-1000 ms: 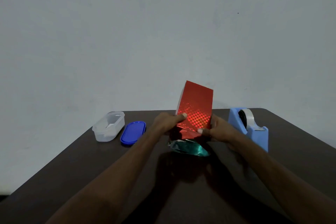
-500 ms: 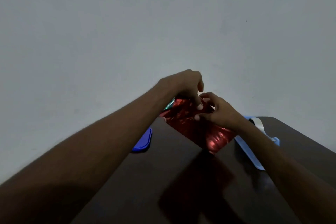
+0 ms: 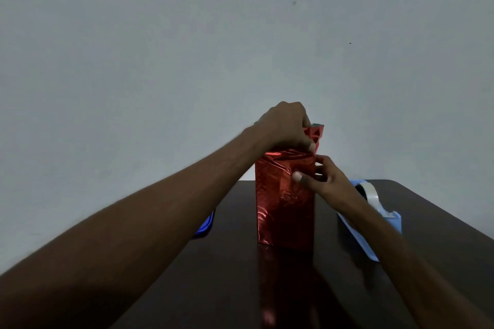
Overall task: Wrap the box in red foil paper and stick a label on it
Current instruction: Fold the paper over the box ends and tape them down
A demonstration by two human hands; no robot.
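A box covered in shiny red foil paper [image 3: 284, 203] stands upright on end in the middle of the dark table [image 3: 441, 224]. My left hand [image 3: 283, 125] presses down on its top end, gripping a loose foil flap [image 3: 315, 133] that sticks up at the right corner. My right hand [image 3: 323, 179] touches the box's upper right edge, thumb on the front face and fingers at the side. No label is visible.
A blue tape dispenser [image 3: 385, 211] with a white tape roll stands right of the box, partly behind my right forearm. A blue lid [image 3: 204, 227] peeks out under my left forearm. A plain wall rises behind the table's far edge.
The box went from tilted in both hands to standing upright on the table. My left hand now sits on its top end and my right hand moved to the upper right edge.
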